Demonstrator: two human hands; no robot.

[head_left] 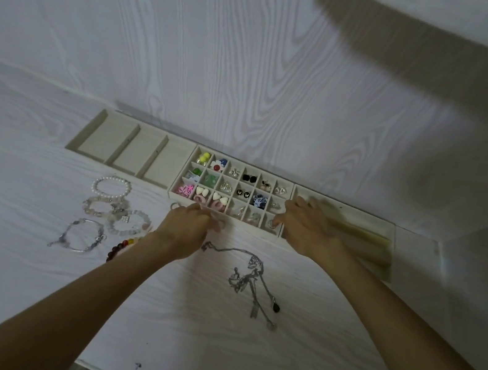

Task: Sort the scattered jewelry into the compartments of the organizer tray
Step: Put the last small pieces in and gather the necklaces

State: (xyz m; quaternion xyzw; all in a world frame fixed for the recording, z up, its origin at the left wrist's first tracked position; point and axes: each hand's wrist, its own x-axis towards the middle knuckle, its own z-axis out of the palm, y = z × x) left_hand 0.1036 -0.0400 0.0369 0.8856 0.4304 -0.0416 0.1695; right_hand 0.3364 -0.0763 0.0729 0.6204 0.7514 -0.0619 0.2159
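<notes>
At far left the bracelets [107, 213] lie loose on the table [320, 355], well apart from the organizer tray [131, 148], whose long left compartments show nothing in them; the left hand [187, 228] curls its fingers over something small at the tray's near edge, though what it pinches I cannot tell; the tangled necklaces [249, 275] lie just below; the right hand [305, 226] pinches a small silver piece [271, 224] over the grid's near right cell; best to lower it fully before letting go.

Dim room: pale wood-grain wall [227, 51] behind matching white wood-grain table [8, 273], broad soft shadows above.
</notes>
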